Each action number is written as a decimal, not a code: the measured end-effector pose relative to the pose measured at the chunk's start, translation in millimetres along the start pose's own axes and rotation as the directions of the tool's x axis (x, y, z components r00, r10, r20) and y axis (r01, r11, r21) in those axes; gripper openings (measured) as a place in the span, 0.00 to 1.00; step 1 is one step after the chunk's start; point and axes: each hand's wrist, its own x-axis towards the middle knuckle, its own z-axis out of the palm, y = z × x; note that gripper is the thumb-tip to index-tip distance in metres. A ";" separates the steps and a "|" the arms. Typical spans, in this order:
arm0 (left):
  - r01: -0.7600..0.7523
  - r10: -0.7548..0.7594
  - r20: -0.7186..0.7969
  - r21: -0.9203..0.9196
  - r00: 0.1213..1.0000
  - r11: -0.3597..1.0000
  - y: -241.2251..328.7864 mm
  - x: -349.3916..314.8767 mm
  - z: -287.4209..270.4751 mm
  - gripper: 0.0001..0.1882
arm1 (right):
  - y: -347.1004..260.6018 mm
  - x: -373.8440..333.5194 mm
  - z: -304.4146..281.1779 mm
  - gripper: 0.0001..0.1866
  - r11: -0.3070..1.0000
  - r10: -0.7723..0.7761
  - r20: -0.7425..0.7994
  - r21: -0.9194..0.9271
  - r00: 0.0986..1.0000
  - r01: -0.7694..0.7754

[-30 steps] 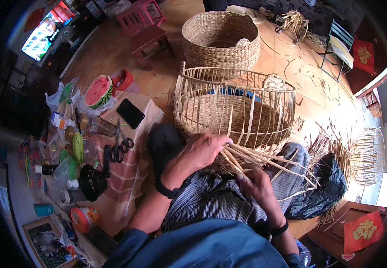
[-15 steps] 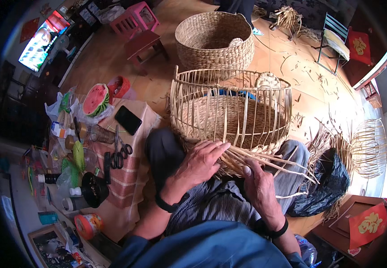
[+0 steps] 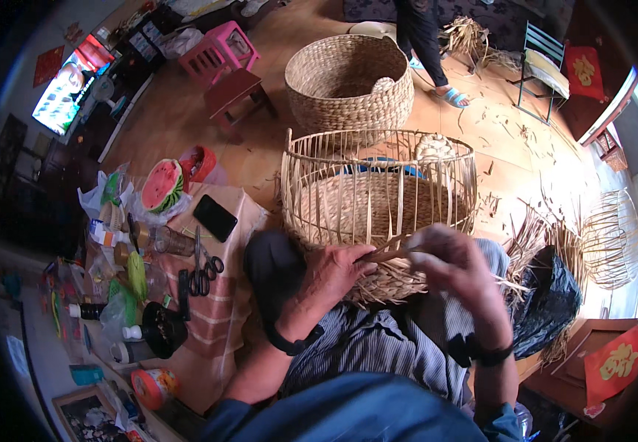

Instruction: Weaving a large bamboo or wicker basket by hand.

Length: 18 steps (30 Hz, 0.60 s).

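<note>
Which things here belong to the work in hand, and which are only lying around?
Likely belong to the work:
- partly woven basket
- strands in the left hand
- scissors, perhaps

Seem only lying around:
- cut watermelon
- black phone
- brown stool

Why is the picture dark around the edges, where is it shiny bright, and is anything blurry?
Head view: the wide fisheye lens leaves dark corners and bends straight edges; head view, right side: the floor glares brightly; head view, upper left: the television screen looks washed out; head view, middle: the right hand looks slightly blurred.
</note>
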 end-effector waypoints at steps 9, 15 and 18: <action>0.112 -0.108 -0.080 0.040 0.991 0.993 0.2 -0.5 13.8 0.07 | 51.2 -22.8 -109.3 0.18 0.478 -0.056 -0.551 0.717 0.832 0.507; 0.014 -0.008 -0.205 0.028 0.979 1.000 -11.0 -0.1 25.1 0.04 | 77.9 -3.9 -2.7 0.13 0.993 -0.019 -0.056 -0.119 0.998 0.012; -0.052 0.053 -0.207 0.011 0.977 0.999 -15.9 1.2 24.7 0.04 | 67.2 20.4 34.7 0.19 0.923 -0.235 -0.091 -0.332 0.968 0.194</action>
